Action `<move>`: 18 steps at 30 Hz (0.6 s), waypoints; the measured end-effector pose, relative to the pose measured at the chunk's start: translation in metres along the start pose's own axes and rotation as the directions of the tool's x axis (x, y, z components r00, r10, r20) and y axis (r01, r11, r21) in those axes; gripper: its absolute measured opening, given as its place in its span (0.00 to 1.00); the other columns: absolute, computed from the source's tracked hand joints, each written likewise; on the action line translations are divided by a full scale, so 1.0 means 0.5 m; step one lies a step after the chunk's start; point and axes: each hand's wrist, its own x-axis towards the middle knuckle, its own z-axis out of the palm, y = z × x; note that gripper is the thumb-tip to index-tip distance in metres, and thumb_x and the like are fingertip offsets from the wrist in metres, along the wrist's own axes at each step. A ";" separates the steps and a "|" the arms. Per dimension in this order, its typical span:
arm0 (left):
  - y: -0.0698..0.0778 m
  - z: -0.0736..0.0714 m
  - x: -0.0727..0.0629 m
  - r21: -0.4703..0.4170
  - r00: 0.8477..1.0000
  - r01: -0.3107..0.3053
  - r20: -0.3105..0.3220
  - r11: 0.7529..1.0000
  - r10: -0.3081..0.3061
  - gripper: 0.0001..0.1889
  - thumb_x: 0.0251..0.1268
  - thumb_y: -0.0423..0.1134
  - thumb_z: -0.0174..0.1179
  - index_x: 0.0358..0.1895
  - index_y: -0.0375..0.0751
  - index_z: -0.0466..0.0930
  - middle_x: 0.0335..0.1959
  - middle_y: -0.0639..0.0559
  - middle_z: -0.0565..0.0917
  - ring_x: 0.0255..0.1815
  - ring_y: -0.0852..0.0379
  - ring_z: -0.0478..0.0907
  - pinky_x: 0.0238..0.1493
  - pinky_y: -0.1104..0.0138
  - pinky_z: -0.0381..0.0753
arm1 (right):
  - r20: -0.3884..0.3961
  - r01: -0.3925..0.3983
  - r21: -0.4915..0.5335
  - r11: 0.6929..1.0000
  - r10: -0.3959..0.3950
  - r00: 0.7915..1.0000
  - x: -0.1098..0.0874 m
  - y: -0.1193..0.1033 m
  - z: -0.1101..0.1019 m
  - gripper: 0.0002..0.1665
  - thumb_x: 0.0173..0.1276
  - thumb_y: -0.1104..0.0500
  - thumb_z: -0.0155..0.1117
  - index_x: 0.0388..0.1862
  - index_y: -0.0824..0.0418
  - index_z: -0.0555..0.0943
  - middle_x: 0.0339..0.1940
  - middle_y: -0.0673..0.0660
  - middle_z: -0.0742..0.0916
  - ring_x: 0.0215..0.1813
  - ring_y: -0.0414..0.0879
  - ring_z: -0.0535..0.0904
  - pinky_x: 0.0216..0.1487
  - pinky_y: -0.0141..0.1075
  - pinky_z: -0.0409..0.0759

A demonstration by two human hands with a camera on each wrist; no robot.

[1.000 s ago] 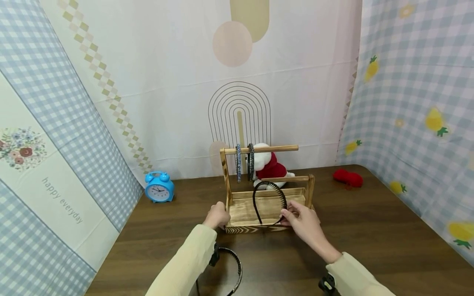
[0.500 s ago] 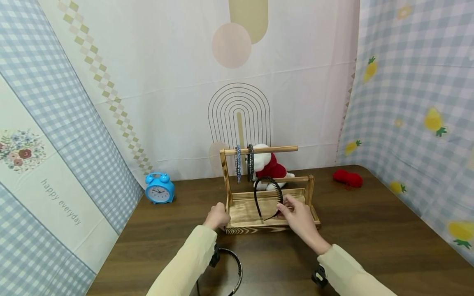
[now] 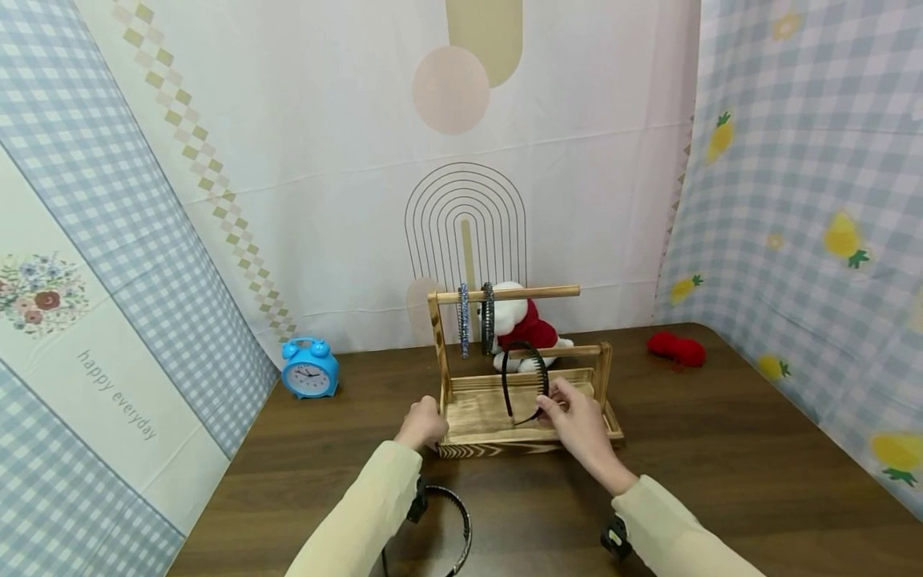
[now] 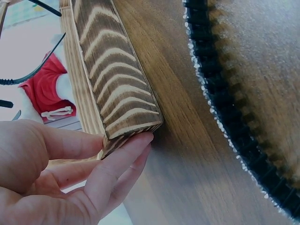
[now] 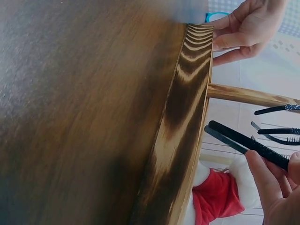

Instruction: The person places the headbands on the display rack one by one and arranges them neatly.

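My right hand (image 3: 579, 421) pinches a black toothed headband (image 5: 248, 144) by one arm and holds it upright above the tray of a wooden rack (image 3: 497, 450). The headband's loop faces me, with its free end over the tray. At the tray's front left corner, my left hand (image 3: 423, 422) grips the wood between thumb and fingers, as the left wrist view shows. From the rack's upper bar (image 3: 534, 291) hang a blue glittery headband (image 3: 465, 320) and a dark headband (image 3: 488, 324). Another sparkly black headband (image 3: 467, 521) lies on the table near my left sleeve, partly hidden by it.
Behind the rack sits a white plush toy (image 3: 532, 327) in red clothing. A blue alarm clock (image 3: 310, 373) stands at the back left, and a red soft bundle (image 3: 676, 349) lies at the back right. The rack also has a lower bar (image 3: 577, 350) on its right side.
My right hand has moved a little left and away from me, carrying the black headband farther over the tray and turning its loop narrower to view. My left hand stays at the corner.
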 end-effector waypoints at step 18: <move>0.000 -0.004 -0.002 -0.030 1.000 -0.009 0.001 0.999 0.009 0.20 0.54 0.19 0.47 0.17 0.47 0.54 0.11 0.55 0.55 0.10 0.56 0.67 0.14 0.66 0.73 | -0.052 0.033 -0.085 0.996 -0.037 0.998 0.004 0.017 -0.016 0.10 0.68 0.60 0.64 0.31 0.59 0.72 0.31 0.57 0.86 0.32 0.52 0.88 0.30 0.32 0.83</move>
